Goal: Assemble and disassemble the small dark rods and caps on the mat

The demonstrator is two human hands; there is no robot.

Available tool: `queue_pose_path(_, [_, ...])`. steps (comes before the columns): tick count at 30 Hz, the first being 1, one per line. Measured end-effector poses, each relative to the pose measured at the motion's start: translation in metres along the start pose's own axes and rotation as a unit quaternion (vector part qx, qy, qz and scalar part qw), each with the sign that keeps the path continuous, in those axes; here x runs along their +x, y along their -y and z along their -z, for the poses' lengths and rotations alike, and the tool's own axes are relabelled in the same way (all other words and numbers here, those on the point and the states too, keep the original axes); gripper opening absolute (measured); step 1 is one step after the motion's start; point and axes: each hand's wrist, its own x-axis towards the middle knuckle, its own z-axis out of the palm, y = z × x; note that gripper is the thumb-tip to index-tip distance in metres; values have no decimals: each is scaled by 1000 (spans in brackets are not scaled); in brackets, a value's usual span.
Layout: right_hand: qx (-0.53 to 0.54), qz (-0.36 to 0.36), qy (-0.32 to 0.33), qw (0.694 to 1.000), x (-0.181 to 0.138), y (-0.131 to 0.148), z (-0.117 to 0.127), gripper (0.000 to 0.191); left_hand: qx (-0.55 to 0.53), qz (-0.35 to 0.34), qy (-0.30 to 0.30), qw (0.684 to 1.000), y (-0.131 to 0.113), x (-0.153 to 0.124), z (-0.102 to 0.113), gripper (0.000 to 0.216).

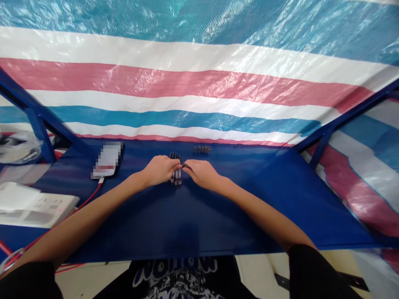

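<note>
My left hand (pixel 162 169) and my right hand (pixel 203 172) meet above the middle of the blue table, fingertips almost touching. Between them is a small dark metallic piece (pixel 185 166), pinched by my right thumb and finger. My left fingers are closed in a pinch at its other end, and what they hold is mostly hidden. Beneath and behind my left hand, several dark, slim rods (pixel 177 176) lie side by side, partly covered by the hand. Farther back, several short metal cylinders (pixel 202 149) stand in a row.
A phone (pixel 107 160) lies at the left with a red cable (pixel 93 194) plugged in. A white power strip (pixel 59 207) sits at the left edge. Blue metal frame bars (pixel 327 137) flank the blue tabletop (pixel 218 224), and a striped plastic sheet (pixel 199 83) hangs behind.
</note>
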Motion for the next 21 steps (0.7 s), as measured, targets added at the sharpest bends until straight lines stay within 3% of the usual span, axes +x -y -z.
queue_pose_path(3, [-121,33,-24,992,-1,5,-6,34,-9,-14,-8,1000,1,0,6,34])
queue_pose_path(6, [-128,20,-3,992,-2,8,-3,40,20,-84,-39,996,6,-3,10,26])
queue_pose_path(10, [-56,2,40,998,-3,13,10,37,70,-151,-94,981,10,-6,8,26])
queue_pose_path(14, [123,10,54,991,-4,12,20,39,85,-174,-139,971,10,-6,5,32])
queue_pose_path(17, [303,-29,107,947,-2,5,20,42,88,-191,-153,966,9,-6,2,32])
queue_pose_path(21, [489,-87,224,839,1,-6,15,42,80,-182,-147,969,8,-5,-1,30])
